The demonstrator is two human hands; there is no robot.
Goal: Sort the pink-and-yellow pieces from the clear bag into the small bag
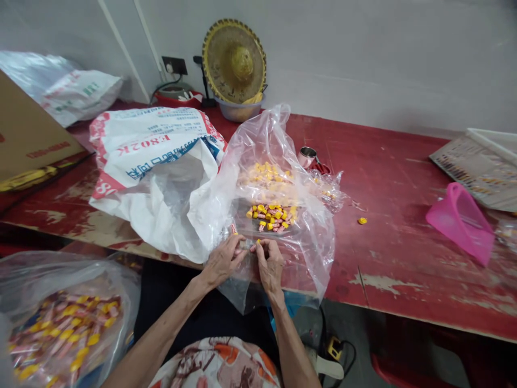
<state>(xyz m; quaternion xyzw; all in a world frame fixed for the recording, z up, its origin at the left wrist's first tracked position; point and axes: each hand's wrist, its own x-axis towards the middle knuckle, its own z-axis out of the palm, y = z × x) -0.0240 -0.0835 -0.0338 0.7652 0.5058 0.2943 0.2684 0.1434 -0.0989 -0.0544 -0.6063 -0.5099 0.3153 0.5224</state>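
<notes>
At the table's front edge, both my hands work close together over a clear plastic bag (319, 242). My right hand (270, 264) pinches a small pink printed tube with a yellow cap (258, 242) between thumb and fingertips. My left hand (224, 261) is closed just beside it; a pinkish bit shows at its fingertips, too small to make out. Just beyond my fingers lies a pile of yellow-capped tubes (274, 215), with more seen through the plastic behind. Another tube (233, 228) stands out near my left fingers.
A white printed sack (161, 121) lies at left. Below it, a clear bag holds many capped tubes (67, 334). A metal cup (307, 157), a loose yellow cap (362, 221), a pink plastic scoop (460, 223) and a tray (476, 167) are at right. A dusty fan (234, 62) stands behind.
</notes>
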